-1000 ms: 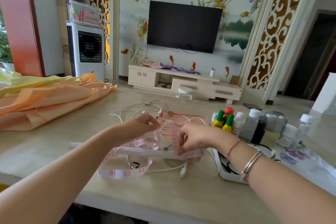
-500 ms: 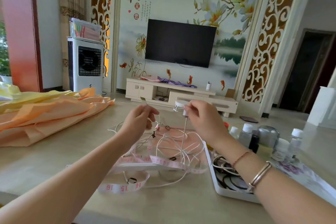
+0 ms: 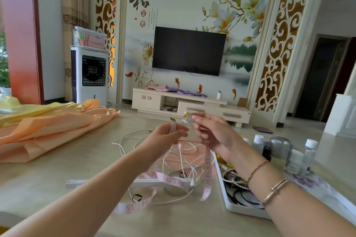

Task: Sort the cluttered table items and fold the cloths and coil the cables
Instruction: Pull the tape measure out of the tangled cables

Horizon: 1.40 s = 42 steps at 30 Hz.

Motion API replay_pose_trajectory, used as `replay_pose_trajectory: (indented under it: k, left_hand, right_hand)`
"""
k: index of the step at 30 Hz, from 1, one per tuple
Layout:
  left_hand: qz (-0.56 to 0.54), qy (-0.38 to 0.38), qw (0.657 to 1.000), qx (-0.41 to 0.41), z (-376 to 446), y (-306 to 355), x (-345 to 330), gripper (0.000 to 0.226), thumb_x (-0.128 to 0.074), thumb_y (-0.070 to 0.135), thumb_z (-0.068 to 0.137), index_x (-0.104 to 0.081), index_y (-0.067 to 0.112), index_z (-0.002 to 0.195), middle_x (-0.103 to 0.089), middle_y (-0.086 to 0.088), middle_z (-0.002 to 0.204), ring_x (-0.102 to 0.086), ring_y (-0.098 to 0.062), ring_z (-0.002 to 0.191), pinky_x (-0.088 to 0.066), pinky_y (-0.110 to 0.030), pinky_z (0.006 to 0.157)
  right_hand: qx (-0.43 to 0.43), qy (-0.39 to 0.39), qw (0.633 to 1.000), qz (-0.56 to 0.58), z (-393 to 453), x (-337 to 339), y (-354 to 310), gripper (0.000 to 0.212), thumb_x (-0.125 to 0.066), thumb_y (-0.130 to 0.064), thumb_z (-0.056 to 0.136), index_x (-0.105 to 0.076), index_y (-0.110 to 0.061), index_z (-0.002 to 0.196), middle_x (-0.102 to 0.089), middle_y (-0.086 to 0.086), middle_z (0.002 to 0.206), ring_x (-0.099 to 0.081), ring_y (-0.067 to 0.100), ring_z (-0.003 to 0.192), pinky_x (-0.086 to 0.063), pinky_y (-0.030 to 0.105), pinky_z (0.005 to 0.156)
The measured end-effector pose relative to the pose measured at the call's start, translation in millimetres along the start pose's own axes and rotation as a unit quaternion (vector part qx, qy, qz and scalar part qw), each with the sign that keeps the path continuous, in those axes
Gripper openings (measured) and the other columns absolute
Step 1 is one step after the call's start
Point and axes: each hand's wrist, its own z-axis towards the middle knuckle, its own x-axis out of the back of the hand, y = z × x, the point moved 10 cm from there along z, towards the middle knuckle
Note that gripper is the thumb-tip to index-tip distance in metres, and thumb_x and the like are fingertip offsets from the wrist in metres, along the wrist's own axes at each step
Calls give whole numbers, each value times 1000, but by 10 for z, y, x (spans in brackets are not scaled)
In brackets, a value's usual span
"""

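Both hands are raised above the table's middle, each pinching one end of a pink measuring tape. My left hand holds one end upright between its fingers. My right hand pinches the other metal-tipped end, and the tape hangs down from it in a long strip. The rest of the tape loops over the table below. Tangled white cables lie under the hands, one plug dangling between them. A pile of orange and yellow cloths sits at the left.
A white tray with dark cables stands at the right. Behind it are several small bottles and a glass jar. A white bar lies on the table near the front, with a black hair tie by it.
Both hands rose from the table, bringing the two ends of the measuring tape up. The camera tilted up, so more of the wall shows.
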Motion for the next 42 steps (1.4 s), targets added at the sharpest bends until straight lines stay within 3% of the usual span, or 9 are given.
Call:
replay_pose_trajectory:
  k: [5, 9, 16, 20, 24, 28, 33, 37, 42]
  left_hand:
    - [-102, -36, 994, -8, 11, 55, -144, 38, -37, 45, 99, -68, 24, 104, -62, 5, 98, -41, -12, 76, -32, -28, 70]
    - [-61, -45, 997, -20, -41, 128, -211, 45, -35, 60, 92, -68, 30, 102, -57, 2, 91, -41, -11, 75, -31, -26, 70]
    - [2, -21, 999, -43, -52, 219, -138, 30, -34, 21, 103, -59, 21, 86, -54, 9, 72, -46, 9, 48, -36, -8, 52]
    - [52, -38, 997, -34, -53, 206, -89, 37, -32, 23, 104, -65, 16, 91, -70, 5, 81, -57, -6, 69, -41, -23, 64]
    - [50, -119, 991, -29, -124, 228, -204, 44, -29, 24, 105, -63, -4, 103, -74, -12, 96, -64, -38, 100, -46, -48, 97]
    - [4, -176, 984, -4, -186, 224, -260, 39, -29, 22, 104, -58, -3, 96, -71, -16, 80, -68, -26, 77, -55, -33, 78]
    - [5, -179, 984, -2, -162, 212, -330, 37, -32, 23, 104, -58, 6, 83, -50, 2, 56, -43, -13, 55, -39, -22, 59]
    - [21, -191, 981, 31, -171, 158, -390, 30, -35, 23, 103, -53, 8, 84, -39, 7, 56, -34, -8, 49, -33, -21, 55]
    - [163, -184, 969, 3, -192, 199, -411, 11, -43, 13, 99, -48, 9, 90, -35, 3, 65, -32, -6, 50, -33, -17, 47]
  right_hand:
    - [-9, 11, 999, 34, -28, -23, 63, 5, -63, -8, 87, -65, -12, 90, -70, 8, 80, -67, 19, 68, -46, 23, 50]
    - [-12, 22, 998, 64, -21, -104, 108, 5, -66, -10, 86, -66, -12, 81, -69, 4, 78, -67, 13, 78, -53, 27, 63]
    - [12, 72, 991, -110, -29, -67, 51, 11, -67, -7, 86, -61, -15, 86, -63, -1, 74, -60, 2, 62, -39, 19, 59]
    - [34, 43, 981, -188, -38, -91, -59, 14, -73, -5, 81, -61, -11, 86, -57, -2, 64, -60, 2, 54, -45, 14, 62]
    - [9, -4, 969, -248, -72, -104, -113, 24, -71, -10, 83, -64, -14, 106, -56, -3, 84, -53, 8, 78, -37, 23, 72]
    - [-6, -43, 963, -268, -87, -79, -166, 13, -65, -16, 88, -70, -19, 99, -57, -5, 82, -40, 9, 74, -28, 28, 68]
    - [-31, -40, 951, -306, -116, -68, -106, 21, -66, -17, 89, -62, -10, 109, -58, -6, 76, -41, 7, 66, -30, 23, 59]
    - [-9, -36, 955, -295, -101, -75, -145, 8, -60, -6, 91, -60, -13, 94, -57, 2, 80, -42, 8, 65, -27, 23, 56]
    - [-45, -36, 973, -224, -75, -5, -101, 18, -54, -5, 95, -62, -12, 109, -59, -2, 76, -46, 6, 60, -28, 21, 54]
